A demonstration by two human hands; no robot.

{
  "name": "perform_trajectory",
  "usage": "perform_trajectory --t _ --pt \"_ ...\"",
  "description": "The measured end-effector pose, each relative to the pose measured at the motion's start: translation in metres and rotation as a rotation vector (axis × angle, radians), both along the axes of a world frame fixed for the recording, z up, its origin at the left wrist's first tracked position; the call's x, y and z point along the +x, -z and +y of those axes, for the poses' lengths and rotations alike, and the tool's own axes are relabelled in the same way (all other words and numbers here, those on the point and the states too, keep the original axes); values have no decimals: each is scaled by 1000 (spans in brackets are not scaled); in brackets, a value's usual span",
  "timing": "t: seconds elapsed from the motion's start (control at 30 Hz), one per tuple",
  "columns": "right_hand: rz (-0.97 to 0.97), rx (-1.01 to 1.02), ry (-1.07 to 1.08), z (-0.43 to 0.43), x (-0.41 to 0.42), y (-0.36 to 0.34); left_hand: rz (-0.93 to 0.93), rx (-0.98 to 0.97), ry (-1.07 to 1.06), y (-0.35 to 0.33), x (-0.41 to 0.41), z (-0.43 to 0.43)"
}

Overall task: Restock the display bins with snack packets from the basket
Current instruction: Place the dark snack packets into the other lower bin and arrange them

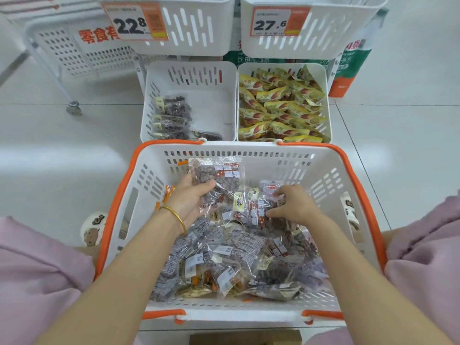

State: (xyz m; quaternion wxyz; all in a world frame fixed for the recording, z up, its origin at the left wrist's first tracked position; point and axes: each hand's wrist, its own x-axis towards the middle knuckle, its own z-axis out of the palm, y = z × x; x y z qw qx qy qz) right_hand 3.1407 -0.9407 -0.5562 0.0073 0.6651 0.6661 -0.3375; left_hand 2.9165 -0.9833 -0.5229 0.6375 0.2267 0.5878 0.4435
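**Packet [219,174] gripped near the basket's [249,148] far wall**

It is clear film over brown nuts (red-and-white label top right). The left hand [190,202] clasps its lower edge. The right hand [295,207] pinches a second packet [258,211] on the heap [236,257] mid-basket. The left bin [225,95] holds a few.

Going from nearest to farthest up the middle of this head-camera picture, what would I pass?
Near rim of the basket → snack packets heaped in it → its far wall → left lower bin and right lower bin, side by side → upper bins with price tags.
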Motion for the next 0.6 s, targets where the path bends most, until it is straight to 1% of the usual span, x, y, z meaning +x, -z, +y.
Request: perform_trajectory --t 0.13,0.3,0.37,0.5,0.6 --pt "178 20 -27 3 -3 -16 -64 15 -47 2 -1 1" --pt "428 112 106 11 1 -37 -90 61 -155 3 -8 4" --pt "537 146 192 15 4 -45 -100 78 -178 2 -11 6" --pt "821 51 397 19 6 -57 -122 90 -213 0 -12 6" --pt "984 -76 505 16 0 -59 -246 50 -227 4 -15 5"
